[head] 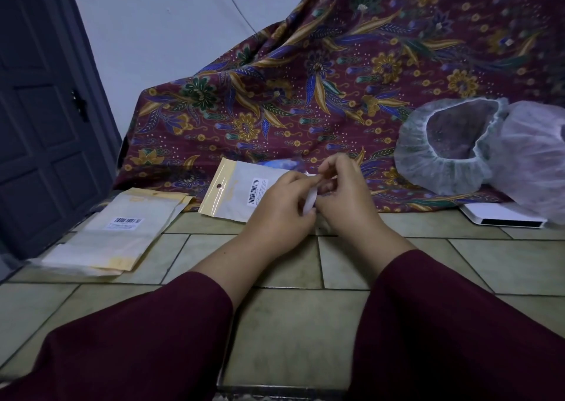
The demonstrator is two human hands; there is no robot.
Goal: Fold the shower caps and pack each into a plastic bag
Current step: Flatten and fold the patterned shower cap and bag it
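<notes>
A single head-worn, wide-angle camera looks forward and down from the person's own eye line, facing a tiled floor (293, 324) and, beyond it, a patterned cloth (321, 88) draped up the far side. Both sleeves enter from the bottom edge, and the left hand (279, 209) and right hand (345, 195) meet close to the lens, near the centre of the frame. A dark door (42, 110) bounds the left edge; shower caps (477, 147) sit at the right edge. Straight lines bow toward the borders, and the light is dim, so fine detail between the fingers is hard to read. No second view overlaps this one.
</notes>
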